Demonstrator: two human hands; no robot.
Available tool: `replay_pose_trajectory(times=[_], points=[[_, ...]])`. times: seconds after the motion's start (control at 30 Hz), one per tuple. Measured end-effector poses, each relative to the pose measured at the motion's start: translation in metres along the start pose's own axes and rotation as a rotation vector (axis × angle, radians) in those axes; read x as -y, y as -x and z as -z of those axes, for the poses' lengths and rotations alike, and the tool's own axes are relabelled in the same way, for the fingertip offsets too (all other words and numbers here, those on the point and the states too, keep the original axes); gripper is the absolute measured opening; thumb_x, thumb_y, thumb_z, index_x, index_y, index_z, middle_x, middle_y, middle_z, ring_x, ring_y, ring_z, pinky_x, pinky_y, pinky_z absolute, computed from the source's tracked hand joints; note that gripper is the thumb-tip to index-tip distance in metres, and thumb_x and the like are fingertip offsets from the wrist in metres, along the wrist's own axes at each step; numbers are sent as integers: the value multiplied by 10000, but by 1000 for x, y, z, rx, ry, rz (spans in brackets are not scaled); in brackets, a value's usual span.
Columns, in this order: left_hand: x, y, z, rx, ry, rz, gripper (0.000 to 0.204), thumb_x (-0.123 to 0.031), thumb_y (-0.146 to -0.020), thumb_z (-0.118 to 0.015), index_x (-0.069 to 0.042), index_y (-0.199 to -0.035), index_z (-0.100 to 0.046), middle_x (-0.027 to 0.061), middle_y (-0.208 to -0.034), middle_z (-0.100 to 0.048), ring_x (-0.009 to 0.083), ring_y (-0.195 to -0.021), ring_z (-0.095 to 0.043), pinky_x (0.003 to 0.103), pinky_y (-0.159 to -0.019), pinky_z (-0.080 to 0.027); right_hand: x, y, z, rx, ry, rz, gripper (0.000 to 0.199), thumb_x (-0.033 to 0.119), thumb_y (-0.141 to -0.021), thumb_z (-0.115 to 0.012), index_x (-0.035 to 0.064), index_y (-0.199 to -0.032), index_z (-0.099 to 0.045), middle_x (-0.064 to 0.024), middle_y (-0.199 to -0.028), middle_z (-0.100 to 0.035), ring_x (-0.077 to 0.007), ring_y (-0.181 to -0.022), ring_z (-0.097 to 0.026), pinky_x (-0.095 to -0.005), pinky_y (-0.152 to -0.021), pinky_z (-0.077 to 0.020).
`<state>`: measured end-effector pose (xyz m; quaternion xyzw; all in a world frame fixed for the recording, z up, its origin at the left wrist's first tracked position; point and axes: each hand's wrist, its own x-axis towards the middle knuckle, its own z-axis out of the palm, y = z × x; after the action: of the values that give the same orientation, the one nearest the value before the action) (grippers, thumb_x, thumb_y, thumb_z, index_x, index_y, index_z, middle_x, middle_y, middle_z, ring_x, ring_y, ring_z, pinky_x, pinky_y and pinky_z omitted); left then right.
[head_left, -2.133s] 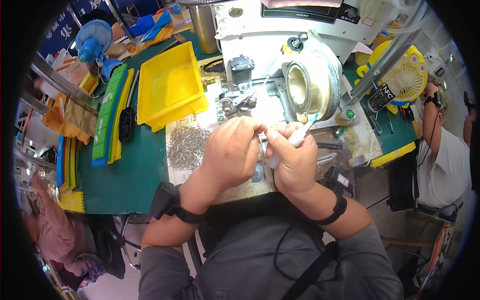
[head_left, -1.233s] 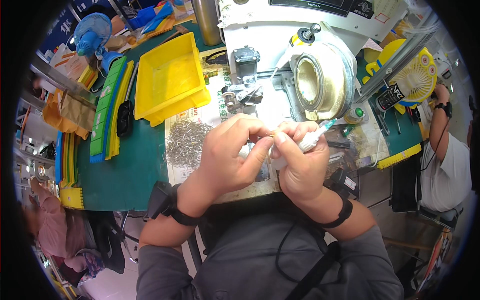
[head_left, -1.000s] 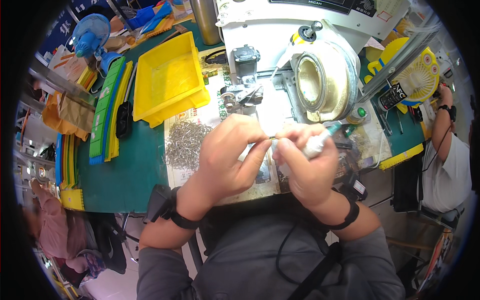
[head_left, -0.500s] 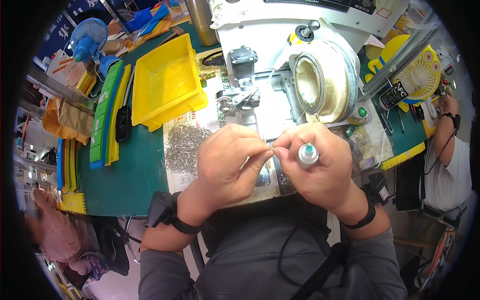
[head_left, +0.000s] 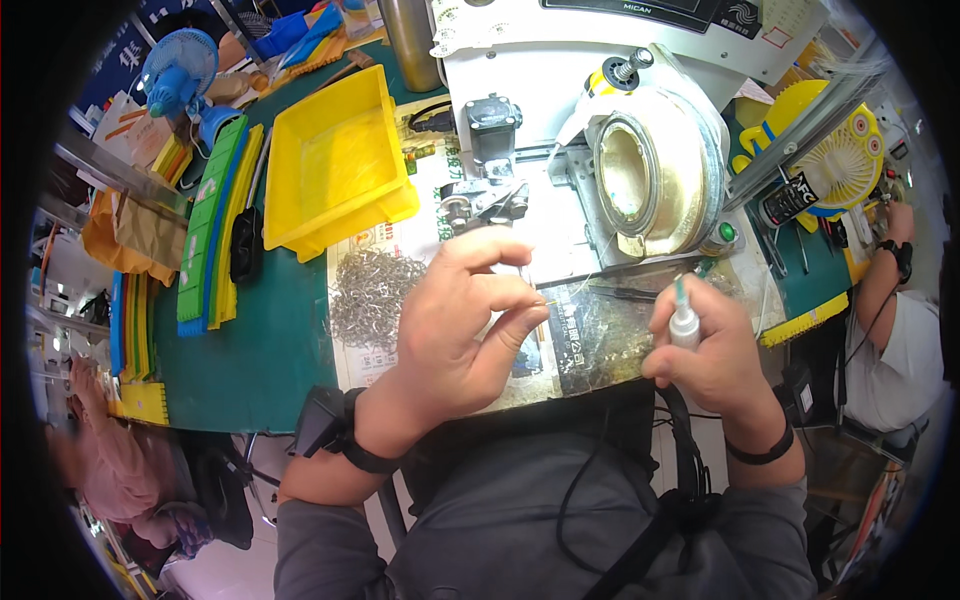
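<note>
My left hand (head_left: 462, 335) is over the front of the workbench, thumb and forefinger pinched on a tiny metal piece (head_left: 546, 302). The piece is too small to tell its kind. Off to the right, my right hand (head_left: 725, 350) is wrapped round a small whitish bottle with a green dispensing tip (head_left: 684, 325), the tip pointing up and away from me. A heap of small silvery bent wire parts (head_left: 368, 298) lies just left of my left hand. Between the hands, dark tweezers (head_left: 622, 293) rest on the worn work surface.
Beyond my hands stands a white machine with a large ring-shaped wheel (head_left: 650, 175) and a black clamp fixture (head_left: 490, 195). A yellow bin (head_left: 335, 170) is back left, beside green and yellow plastic strips (head_left: 210, 230). A blue fan (head_left: 180, 70) and a yellow fan (head_left: 845, 150) stand farther off. Co-workers sit on both sides.
My right hand has drawn away from my left, to the right and slightly nearer me, carrying the bottle. My left hand keeps its pinch nearly in place. The tweezers have come into sight.
</note>
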<state>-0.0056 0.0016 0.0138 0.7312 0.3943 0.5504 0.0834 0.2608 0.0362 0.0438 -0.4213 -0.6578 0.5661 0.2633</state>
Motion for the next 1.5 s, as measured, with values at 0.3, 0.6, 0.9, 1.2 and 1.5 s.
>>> replay_pose_trajectory(times=[0.3, 0.6, 0.9, 1.2, 1.5], points=[[5, 4, 0, 127, 81, 18, 142, -13, -891, -731, -23, -985, -625, 278, -1221, -677, 365, -1134, -682, 399, -922, -543, -8, 26, 33, 186, 211, 52, 364, 114, -850, -703, 0, -1181, -600, -82, -929, -618, -211, -843, -592, -341, -777, -469], [4, 2, 0, 129, 53, 6, 130, -27, -900, -723, -34, -961, -608, 298, -1207, -680, 323, -997, -716, 353, -836, -544, 15, 29, 55, 216, 477, 348, 516, 57, -738, -735, -24, -1240, -647, -118, -988, -664, -269, -894, -619, -340, -827, -473], [8, 1, 0, 120, 9, -57, 138, -44, -902, -723, -43, -956, -597, 291, -1212, -681, 322, -983, -716, 346, -806, -545, 11, 19, 56, -222, 13, 406, 545, 165, -631, -965, 44, -998, -581, -67, -944, -634, -129, -830, -594, -243, -753, -459], [9, 2, 0, 135, 1, -39, 149, -49, -897, -728, -51, -952, -590, 277, -1232, -678, 351, -999, -709, 360, -849, -543, 35, -15, 27, -211, -133, 670, 509, 209, -726, -922, -14, -1061, -609, -111, -964, -629, -139, -812, -589, -260, -704, -461], [9, 0, 0, 141, -31, -49, 148, -48, -876, -743, -54, -937, -609, 258, -1231, -683, 381, -1015, -704, 377, -858, -542, 59, -32, 0, -182, 229, 726, 360, 224, -851, -778, -20, -1021, -576, -121, -915, -605, -187, -804, -600, -311, -732, -503]])
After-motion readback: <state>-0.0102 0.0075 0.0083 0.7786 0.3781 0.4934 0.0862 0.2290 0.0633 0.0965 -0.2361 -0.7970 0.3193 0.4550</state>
